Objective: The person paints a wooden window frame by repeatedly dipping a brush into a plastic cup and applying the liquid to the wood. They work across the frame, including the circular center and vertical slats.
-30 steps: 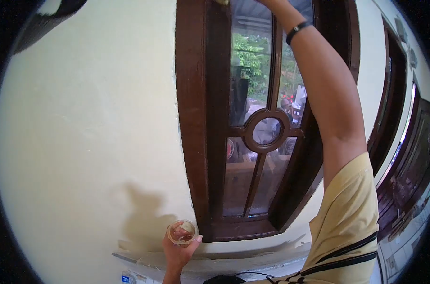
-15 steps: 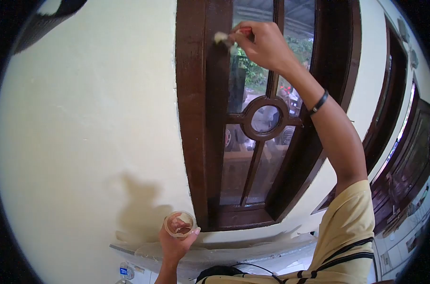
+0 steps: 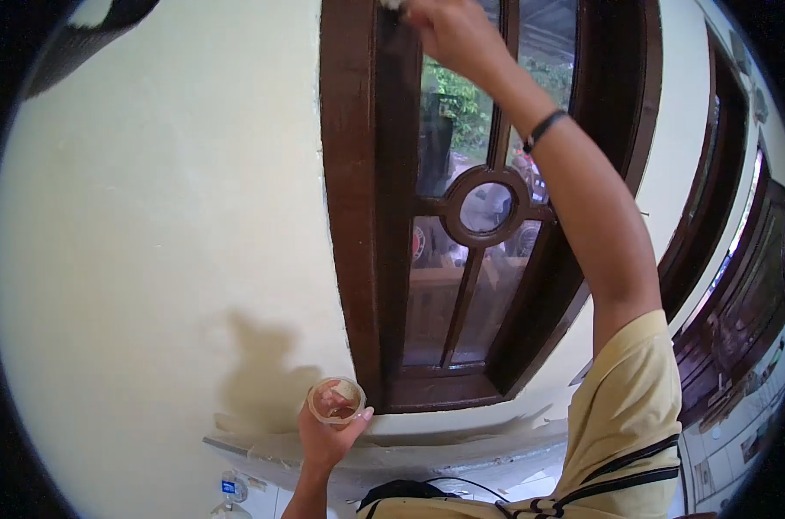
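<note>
My left hand (image 3: 325, 443) is wrapped round a clear plastic cup (image 3: 313, 403) low by the window's bottom left corner. Some pale stuff sits inside the cup, and my fingers show through its wall. Raised to the top edge of the view, my right hand (image 3: 453, 33) is closed on a small paintbrush. The pale bristle tip of the paintbrush (image 3: 393, 4) lies over the left inner side of the dark brown window frame (image 3: 349, 173); its handle is hidden in my fingers.
Behind the brown bars is window glass (image 3: 461, 130), with a round pane (image 3: 486, 208) in the middle. A cream wall (image 3: 167, 216) fills the left. Below runs a plastic-covered ledge (image 3: 410, 458), with a water bottle (image 3: 230, 489) at lower left. More brown frames (image 3: 712, 173) stand at right.
My right hand has moved up along the left side of the window frame with the paintbrush. My left hand and the cup have shifted slightly up and right in view.
</note>
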Demonstrator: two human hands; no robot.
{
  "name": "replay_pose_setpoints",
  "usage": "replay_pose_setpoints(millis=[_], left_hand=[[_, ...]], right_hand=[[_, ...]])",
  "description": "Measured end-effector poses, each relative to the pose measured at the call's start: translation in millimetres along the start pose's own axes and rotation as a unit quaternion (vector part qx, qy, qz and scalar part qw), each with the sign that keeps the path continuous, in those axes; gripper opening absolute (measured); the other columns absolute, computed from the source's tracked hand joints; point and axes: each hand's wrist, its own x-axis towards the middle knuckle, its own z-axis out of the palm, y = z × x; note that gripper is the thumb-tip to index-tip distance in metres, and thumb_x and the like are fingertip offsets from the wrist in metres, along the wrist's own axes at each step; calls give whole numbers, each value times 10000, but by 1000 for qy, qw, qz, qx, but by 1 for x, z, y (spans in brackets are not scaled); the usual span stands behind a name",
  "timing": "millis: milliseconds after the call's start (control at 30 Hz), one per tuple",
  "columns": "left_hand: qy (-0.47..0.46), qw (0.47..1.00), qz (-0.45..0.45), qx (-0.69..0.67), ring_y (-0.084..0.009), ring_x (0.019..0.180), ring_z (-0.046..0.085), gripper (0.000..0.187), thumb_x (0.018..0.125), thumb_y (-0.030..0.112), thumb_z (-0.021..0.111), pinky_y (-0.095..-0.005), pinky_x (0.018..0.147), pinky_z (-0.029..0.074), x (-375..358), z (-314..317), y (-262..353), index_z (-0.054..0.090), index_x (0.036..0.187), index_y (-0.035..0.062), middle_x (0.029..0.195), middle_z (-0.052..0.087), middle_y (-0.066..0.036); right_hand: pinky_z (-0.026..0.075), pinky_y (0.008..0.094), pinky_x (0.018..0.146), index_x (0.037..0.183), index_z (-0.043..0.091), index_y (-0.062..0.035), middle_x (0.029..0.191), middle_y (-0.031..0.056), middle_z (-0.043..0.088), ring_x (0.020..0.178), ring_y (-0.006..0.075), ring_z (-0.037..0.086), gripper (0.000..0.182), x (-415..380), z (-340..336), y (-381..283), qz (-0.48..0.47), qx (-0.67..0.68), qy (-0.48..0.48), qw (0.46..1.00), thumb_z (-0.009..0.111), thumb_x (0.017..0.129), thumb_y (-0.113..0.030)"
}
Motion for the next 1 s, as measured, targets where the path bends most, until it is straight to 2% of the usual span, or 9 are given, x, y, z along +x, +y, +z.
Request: replay_pose_setpoints(millis=[133, 267, 333, 400, 533, 600, 767, 900, 1000], left_hand=[[-10, 1000, 5, -3, -138, 764, 662, 528, 717, 102, 875, -271, 696, 551, 0, -1, 9, 602, 1154, -11, 896, 665, -79], [-1, 999, 42, 10, -124, 766, 653, 559, 710, 108, 889, -273, 695, 548, 6, 1, 9, 588, 1171, 12, 873, 653, -69], [9, 1000, 7, -29, -153, 807, 674, 582, 679, 119, 912, -293, 715, 566, 2, 5, 1, 584, 1148, 11, 907, 659, -81], [1, 997, 68, 47, -182, 874, 685, 596, 659, 138, 924, -303, 740, 572, 1, 4, 4, 589, 1137, 15, 1008, 658, -100], [-21, 994, 96, 54, -227, 964, 672, 647, 619, 167, 939, -330, 816, 556, -14, 7, 11, 597, 1150, 26, 1119, 641, -124], [-36, 991, 111, 61, -251, 989, 664, 680, 594, 184, 946, -351, 847, 545, -22, 9, 5, 598, 1156, 27, 1145, 637, -129], [-46, 992, 109, 38, -280, 1025, 651, 701, 574, 246, 949, -375, 875, 530, -41, 19, -16, 608, 1140, 12, 1147, 655, -132], [-54, 987, 144, 55, -289, 1035, 646, 674, 603, 253, 938, -396, 903, 525, -44, 27, -12, 609, 1138, 10, 1147, 665, -138], [-58, 985, 155, 40, -292, 1036, 643, 644, 629, 245, 924, -402, 912, 527, -46, 31, -10, 609, 1139, 8, 1142, 669, -138]], right_hand=[[549, 454, 735, 921, 709, -60, 881, 172, 704, 830, 402, 668, 102, -57, -20, -50, 68, 121, -62, 988, 651, 865, -122], [547, 319, 649, 952, 707, 9, 792, 139, 726, 703, 245, 720, 153, -109, -79, -124, 275, 209, -47, 937, 659, 918, -132], [544, 277, 650, 941, 701, 62, 777, 83, 724, 700, 139, 699, 195, -124, -120, -167, 437, 335, -49, 833, 652, 942, -128], [550, 265, 667, 934, 702, 75, 783, 64, 710, 710, 119, 680, 196, -145, -154, -208, 512, 493, -43, 702, 642, 951, -112], [534, 236, 636, 924, 709, 65, 769, 81, 711, 693, 116, 681, 109, -149, -208, -270, 592, 519, -160, 595, 678, 902, -37], [519, 223, 608, 909, 710, 64, 725, 93, 709, 671, 87, 674, 94, -159, -211, -287, 589, 529, -172, 587, 678, 875, -18], [535, 289, 580, 936, 694, 47, 764, 139, 704, 632, 204, 703, 142, -189, -207, -311, 451, 499, -248, 697, 699, 812, -22], [517, 312, 558, 943, 674, 34, 746, 164, 672, 598, 296, 671, 169, -204, -201, -334, 448, 499, -235, 703, 679, 777, 6], [513, 312, 557, 943, 671, 35, 747, 170, 667, 588, 287, 661, 167, -206, -199, -338, 460, 491, -253, 695, 684, 779, 4]])
